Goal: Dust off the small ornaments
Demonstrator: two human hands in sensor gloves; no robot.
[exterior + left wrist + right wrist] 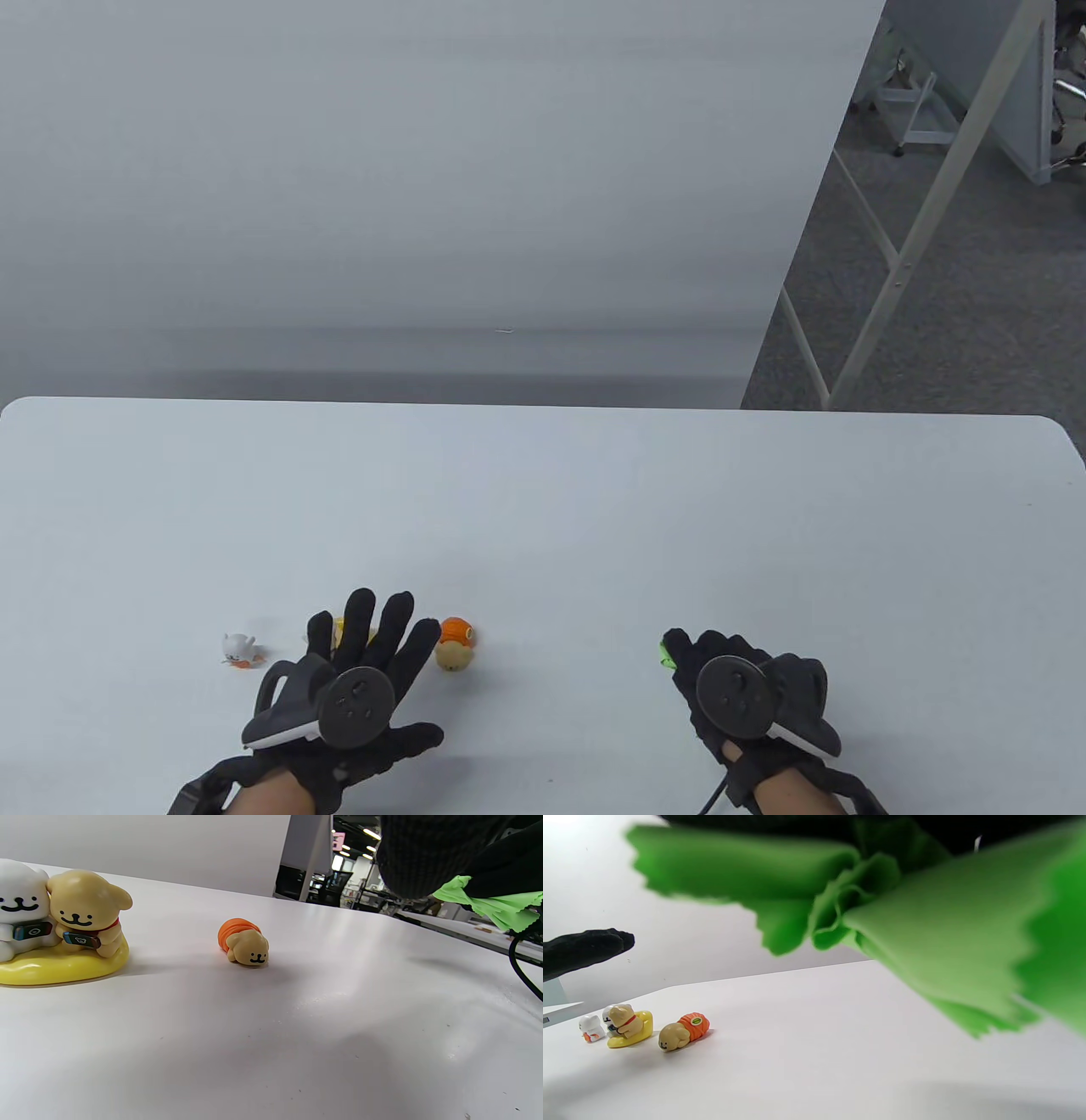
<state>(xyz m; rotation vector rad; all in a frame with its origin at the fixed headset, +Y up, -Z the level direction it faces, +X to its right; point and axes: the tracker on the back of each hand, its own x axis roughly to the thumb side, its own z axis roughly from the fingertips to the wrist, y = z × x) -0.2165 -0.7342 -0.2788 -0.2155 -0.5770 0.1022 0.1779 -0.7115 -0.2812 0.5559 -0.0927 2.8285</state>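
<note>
Three small ornaments stand on the white table near its front left. A white cat figure is leftmost. A yellow-based pair of bears lies mostly hidden under my left hand in the table view. An orange-wrapped tan dog lies to the right of that hand. My left hand hovers flat with fingers spread over the yellow ornament. My right hand grips a bunched green cloth, apart from the ornaments on the right.
The table's far edge meets a grey partition. At the right beyond the table are white table legs on carpet. A black cable hangs from my right glove.
</note>
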